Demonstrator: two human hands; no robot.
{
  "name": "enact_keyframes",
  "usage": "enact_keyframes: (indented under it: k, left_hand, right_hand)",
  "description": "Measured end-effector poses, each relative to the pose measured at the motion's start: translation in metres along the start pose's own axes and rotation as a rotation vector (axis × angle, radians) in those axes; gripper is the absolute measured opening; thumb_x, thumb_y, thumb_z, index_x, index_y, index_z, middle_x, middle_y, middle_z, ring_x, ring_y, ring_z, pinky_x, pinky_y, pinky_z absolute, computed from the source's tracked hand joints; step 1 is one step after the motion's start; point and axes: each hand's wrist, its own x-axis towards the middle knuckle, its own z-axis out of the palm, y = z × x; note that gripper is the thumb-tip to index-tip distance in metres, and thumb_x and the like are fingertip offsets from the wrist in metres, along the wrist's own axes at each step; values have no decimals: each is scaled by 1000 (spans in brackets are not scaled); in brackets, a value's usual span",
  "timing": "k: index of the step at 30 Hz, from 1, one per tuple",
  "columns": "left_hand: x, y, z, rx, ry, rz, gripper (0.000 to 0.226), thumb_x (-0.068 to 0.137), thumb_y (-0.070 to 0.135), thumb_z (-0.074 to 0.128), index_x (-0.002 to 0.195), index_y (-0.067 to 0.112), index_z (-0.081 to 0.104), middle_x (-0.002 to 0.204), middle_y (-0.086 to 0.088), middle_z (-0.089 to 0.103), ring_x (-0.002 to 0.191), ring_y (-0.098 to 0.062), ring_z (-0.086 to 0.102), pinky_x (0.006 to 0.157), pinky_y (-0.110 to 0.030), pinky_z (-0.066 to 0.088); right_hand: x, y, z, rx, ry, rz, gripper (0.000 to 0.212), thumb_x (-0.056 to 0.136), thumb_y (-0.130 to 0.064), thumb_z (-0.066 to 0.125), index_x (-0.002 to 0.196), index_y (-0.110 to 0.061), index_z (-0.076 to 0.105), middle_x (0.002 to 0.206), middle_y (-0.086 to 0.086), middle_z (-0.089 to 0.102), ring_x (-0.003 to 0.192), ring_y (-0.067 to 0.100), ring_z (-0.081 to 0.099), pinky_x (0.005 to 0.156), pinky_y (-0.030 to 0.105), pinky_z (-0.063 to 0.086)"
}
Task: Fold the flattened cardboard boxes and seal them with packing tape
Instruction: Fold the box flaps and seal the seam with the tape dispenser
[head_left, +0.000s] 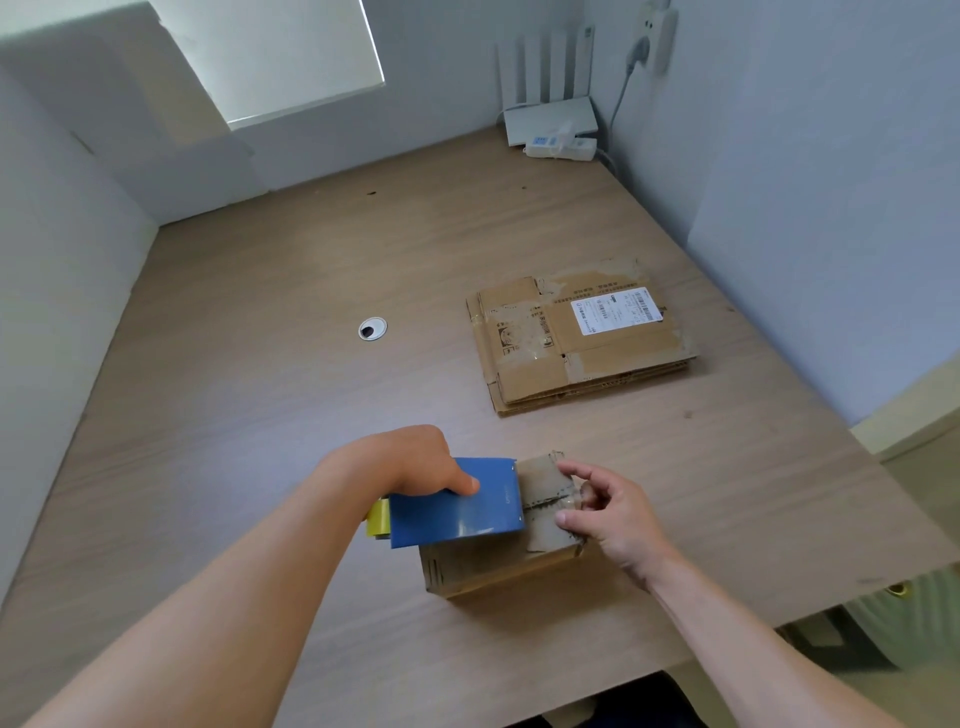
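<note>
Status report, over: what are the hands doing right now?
Left hand grips blue tape dispenser on small box. Right hand holds box end. Flattened boxes beyond, apart.

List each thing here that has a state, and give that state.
small box: folded up, tape on its top seam.
tape dispenser: resting on the small box's top, held.
left hand: grips the tape dispenser.
right hand: holds the small box's right end.
flattened boxes: stacked flat, not yet folded.
plug: in the wall socket.
</note>
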Motion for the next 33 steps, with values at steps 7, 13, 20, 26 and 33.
enact_keyframes:
  k: [7, 13, 20, 26, 33]
  left_hand:
    - [2, 6, 2, 35, -3, -10, 36, 87, 57, 63, 89, 23, 52, 88, 1, 56, 73, -14, 54, 48, -26, 37]
    - [4, 5, 2, 31, 3, -10, 38, 88, 57, 62, 95, 21, 54, 89, 1, 56, 75, -14, 54, 49, -26, 36]
    - [8, 2, 3, 42, 7, 8, 39, 86, 59, 62, 90, 20, 56, 89, 0, 58, 74, -14, 55, 50, -27, 38]
    - [8, 0, 3, 30, 8, 21, 38, 86, 58, 62, 90, 21, 55, 89, 1, 58, 74, -14, 55, 51, -27, 38]
    - [7, -2, 1, 13, 2, 50, 45, 86, 58, 62, 104, 16, 60, 91, 0, 58, 77, -14, 55, 56, -27, 40]
  right_hand:
    - [-14, 6, 8, 21, -13, -33, 68, 81, 3, 74, 132, -39, 60, 103, -9, 70, 93, 7, 67, 80, 24, 58]
    - [-17, 7, 11, -194, 9, -65, 67, 87, -20, 69, 143, -48, 45, 124, -10, 54, 104, -13, 55, 79, 4, 46]
    - [-20, 15, 15, -479, -116, -69, 65, 101, -34, 45, 153, -46, 10, 158, -17, 29, 140, -6, 26, 113, 17, 22]
    - [-24, 7, 5, -732, 41, -157, 97, 80, -74, 42, 150, -47, -20, 166, -11, -10, 151, 7, -4, 119, 29, 10]
    - [4, -23, 1, -1099, -359, -321, 134, 52, -92, 59, 143, -52, -31, 158, -18, -32, 150, 9, -18, 120, 36, 5]
